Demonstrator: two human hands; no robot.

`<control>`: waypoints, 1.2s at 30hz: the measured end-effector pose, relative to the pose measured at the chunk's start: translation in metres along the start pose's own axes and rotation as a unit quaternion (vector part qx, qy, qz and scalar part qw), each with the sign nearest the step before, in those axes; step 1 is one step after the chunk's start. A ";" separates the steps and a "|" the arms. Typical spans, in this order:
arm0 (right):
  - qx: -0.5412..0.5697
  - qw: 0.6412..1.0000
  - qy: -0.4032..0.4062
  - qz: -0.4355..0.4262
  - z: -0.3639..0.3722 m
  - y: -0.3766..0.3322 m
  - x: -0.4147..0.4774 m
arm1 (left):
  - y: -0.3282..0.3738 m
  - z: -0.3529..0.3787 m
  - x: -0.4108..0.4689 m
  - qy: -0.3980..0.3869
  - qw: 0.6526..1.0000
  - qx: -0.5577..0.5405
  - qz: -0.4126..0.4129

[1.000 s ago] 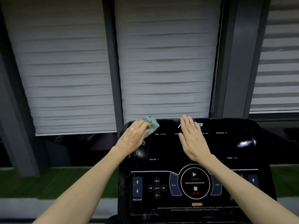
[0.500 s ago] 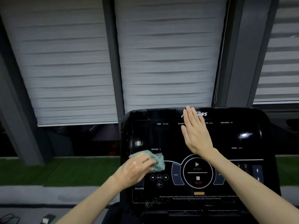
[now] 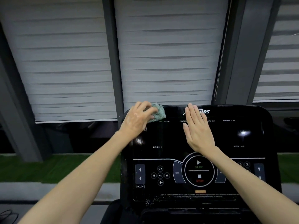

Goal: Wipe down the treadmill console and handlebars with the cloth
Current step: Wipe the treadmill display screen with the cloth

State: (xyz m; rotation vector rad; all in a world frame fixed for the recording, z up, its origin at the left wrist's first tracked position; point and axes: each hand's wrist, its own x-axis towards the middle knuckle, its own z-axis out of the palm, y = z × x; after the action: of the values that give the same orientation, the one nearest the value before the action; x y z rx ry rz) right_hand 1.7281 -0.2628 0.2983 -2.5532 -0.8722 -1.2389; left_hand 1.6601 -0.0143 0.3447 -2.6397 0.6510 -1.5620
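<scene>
The black glossy treadmill console (image 3: 242, 136) fills the lower right of the head view, with white labels and a round START/STOP pad low in the middle. My left hand (image 3: 137, 118) grips a crumpled green cloth (image 3: 158, 112) and presses it on the console's top left corner. My right hand (image 3: 197, 128) lies flat, fingers together and pointing up, on the upper middle of the screen, covering part of the logo. No handlebars are in sight.
Grey window blinds (image 3: 168, 50) and dark frame posts (image 3: 111, 62) stand right behind the console. A strip of green turf (image 3: 48, 167) and a pale ledge run along the floor on the left. Cables (image 3: 6, 215) lie at the bottom left corner.
My left hand has swept the cloth down the console's left side to the button area and back up to the top left corner. My right hand has stayed flat on the screen.
</scene>
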 end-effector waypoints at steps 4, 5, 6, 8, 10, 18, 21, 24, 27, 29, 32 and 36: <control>-0.006 1.000 0.004 0.000 0.000 -0.001 0.000 | 0.012 0.005 -0.023 -0.012 0.999 -0.033 0.008; -0.007 1.000 0.005 0.000 0.000 -0.001 0.000 | 0.019 0.007 -0.036 -0.020 0.999 -0.047 0.016; -0.009 1.000 0.005 0.000 0.000 -0.002 0.000 | 0.027 0.009 -0.051 -0.029 0.997 -0.061 0.022; -0.011 1.000 0.006 0.000 0.000 -0.002 0.000 | 0.045 0.013 -0.085 -0.053 0.994 -0.088 0.030; -0.013 1.000 0.007 0.001 0.001 -0.003 0.000 | 0.062 0.016 -0.122 -0.083 0.990 -0.108 0.041; -0.013 1.000 0.005 0.004 0.001 -0.003 -0.001 | 0.085 0.016 -0.197 -0.158 0.976 -0.096 0.114; -0.015 1.000 0.004 0.003 0.002 -0.003 -0.001 | 0.072 0.016 -0.173 -0.137 0.979 -0.092 0.117; -0.019 1.000 -0.001 0.004 0.001 -0.003 -0.001 | 0.043 0.013 -0.124 -0.076 0.993 -0.067 0.068; -0.025 1.000 -0.004 0.007 0.001 -0.004 -0.002 | 0.014 0.001 -0.071 -0.019 0.999 -0.030 0.029; -0.028 1.000 -0.004 0.008 0.001 -0.004 -0.002 | 0.000 -0.005 -0.046 0.004 1.000 -0.014 0.001; -0.032 0.999 -0.002 0.013 0.001 -0.004 -0.002 | -0.006 -0.004 -0.037 0.015 0.999 -0.007 -0.029; -0.033 0.999 0.000 0.017 0.002 -0.005 -0.003 | 0.013 0.003 -0.073 0.027 0.996 -0.030 -0.074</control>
State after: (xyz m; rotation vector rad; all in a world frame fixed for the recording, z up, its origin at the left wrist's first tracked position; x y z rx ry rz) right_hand 1.7253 -0.2586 0.2942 -2.6074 -0.7962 -1.2778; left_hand 1.6277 -0.0007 0.2797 -2.7553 0.5233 -1.6815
